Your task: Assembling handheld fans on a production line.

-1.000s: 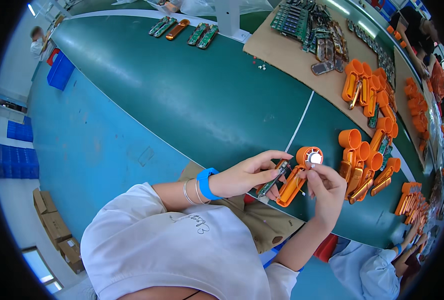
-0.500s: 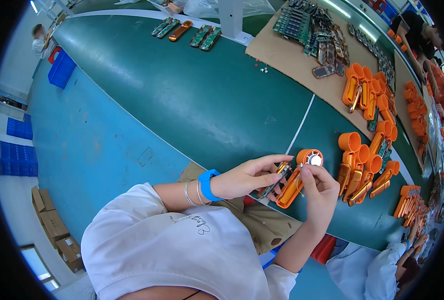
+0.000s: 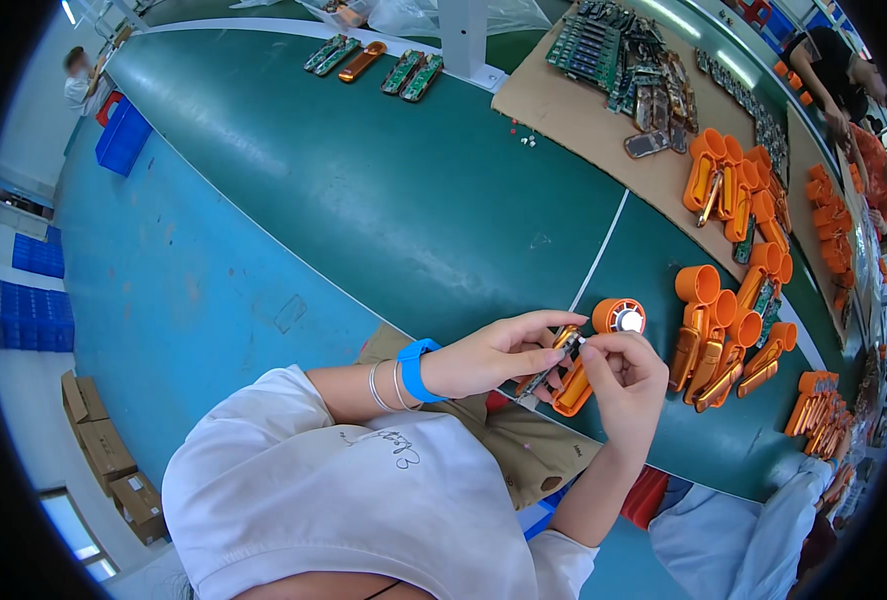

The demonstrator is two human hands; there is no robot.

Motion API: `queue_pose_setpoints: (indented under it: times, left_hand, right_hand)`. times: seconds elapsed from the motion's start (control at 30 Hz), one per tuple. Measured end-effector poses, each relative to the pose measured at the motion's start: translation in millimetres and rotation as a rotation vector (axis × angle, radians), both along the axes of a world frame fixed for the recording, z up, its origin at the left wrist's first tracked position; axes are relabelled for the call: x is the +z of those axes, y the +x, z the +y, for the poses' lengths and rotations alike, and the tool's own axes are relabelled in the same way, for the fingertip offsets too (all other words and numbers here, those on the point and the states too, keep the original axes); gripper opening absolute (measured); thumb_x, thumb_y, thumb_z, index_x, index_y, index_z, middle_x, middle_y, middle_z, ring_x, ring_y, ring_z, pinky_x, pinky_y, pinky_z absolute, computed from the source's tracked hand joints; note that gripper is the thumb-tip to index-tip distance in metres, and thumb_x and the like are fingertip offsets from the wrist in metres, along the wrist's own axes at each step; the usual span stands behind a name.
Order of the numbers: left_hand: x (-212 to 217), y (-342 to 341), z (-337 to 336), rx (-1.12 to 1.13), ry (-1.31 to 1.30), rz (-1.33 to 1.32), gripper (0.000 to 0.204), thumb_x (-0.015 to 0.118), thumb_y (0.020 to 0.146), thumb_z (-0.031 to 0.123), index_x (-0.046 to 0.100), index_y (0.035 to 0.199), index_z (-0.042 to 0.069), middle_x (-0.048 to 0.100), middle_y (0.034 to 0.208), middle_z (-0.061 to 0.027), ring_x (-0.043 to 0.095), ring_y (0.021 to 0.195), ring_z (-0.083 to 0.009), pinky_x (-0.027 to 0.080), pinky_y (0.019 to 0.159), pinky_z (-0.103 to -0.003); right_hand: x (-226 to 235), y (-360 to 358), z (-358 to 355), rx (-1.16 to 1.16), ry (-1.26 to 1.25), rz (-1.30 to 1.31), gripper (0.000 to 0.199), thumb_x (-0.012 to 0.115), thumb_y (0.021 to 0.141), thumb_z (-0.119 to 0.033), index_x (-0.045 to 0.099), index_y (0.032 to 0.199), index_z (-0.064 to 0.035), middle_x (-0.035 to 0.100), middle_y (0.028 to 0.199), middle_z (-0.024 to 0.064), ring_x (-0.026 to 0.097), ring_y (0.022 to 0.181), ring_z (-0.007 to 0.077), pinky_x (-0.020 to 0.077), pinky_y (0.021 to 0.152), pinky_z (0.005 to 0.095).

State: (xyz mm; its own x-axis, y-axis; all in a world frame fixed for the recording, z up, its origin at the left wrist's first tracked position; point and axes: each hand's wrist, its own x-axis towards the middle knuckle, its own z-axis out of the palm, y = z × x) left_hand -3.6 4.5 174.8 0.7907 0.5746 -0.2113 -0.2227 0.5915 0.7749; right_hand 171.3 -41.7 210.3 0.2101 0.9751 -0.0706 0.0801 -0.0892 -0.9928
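My left hand (image 3: 494, 355), with a blue band on its wrist, grips a small circuit board (image 3: 534, 383) between thumb and fingers. Beneath and beside it lies an orange handheld fan housing (image 3: 572, 397), its round head with a white centre pointing away from me. My right hand (image 3: 626, 385) is closed in a pinch at the board's far end, on what looks like a tiny white connector (image 3: 582, 341). Its fingertips hide part of the housing's handle. Whether the connector touches the board I cannot tell.
Right of my hands stand several orange fan housings (image 3: 702, 285). Farther off, a cardboard sheet (image 3: 529, 95) carries stacked circuit boards (image 3: 584, 50) and more housings. A few boards (image 3: 422, 77) lie by a metal post (image 3: 462, 40). Co-workers sit along the right side.
My right hand has moved left, from over the fan housing to the end of the circuit board. My left hand stays nearly still. A co-worker's arm at the lower right has shifted.
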Motion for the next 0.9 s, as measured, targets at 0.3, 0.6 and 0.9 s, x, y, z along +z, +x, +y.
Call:
queue_pose_setpoints:
  times: [0.3,0.6,0.9]
  left_hand:
    - [-1,1,-1,0.003,-0.016,-0.058,0.048,0.048,0.097,0.014,0.031,0.141,0.007,0.055,0.109,-0.0085,0.060,0.094,-0.0136,0.052,0.084,-0.029]
    - [-6,2,0,0.016,0.118,-0.024,0.050,0.050,0.095,0.006,0.032,0.142,0.007,0.054,0.112,-0.0090,0.059,0.096,-0.0137,0.052,0.085,-0.029]
    - [3,1,4,-0.008,0.182,0.102,0.052,0.053,0.092,0.000,0.038,0.141,0.009,0.055,0.108,-0.0076,0.059,0.090,-0.0106,0.052,0.080,-0.026]
  right_hand:
    - [-1,-5,-2,-0.045,0.030,-0.239,0.006,0.067,0.071,0.004,0.066,0.077,0.0023,0.056,0.067,0.0018,0.032,0.049,0.0032,0.0232,0.044,0.0220]
    - [-4,-2,-1,-0.024,0.078,-0.269,0.007,0.067,0.070,0.005,0.066,0.077,0.0020,0.057,0.068,0.0012,0.032,0.049,0.0023,0.0234,0.044,0.0211]
    - [-11,4,0,0.035,0.099,-0.181,0.007,0.066,0.071,0.006,0.066,0.077,0.0025,0.055,0.066,0.0004,0.032,0.048,0.0017,0.0222,0.044,0.0209]
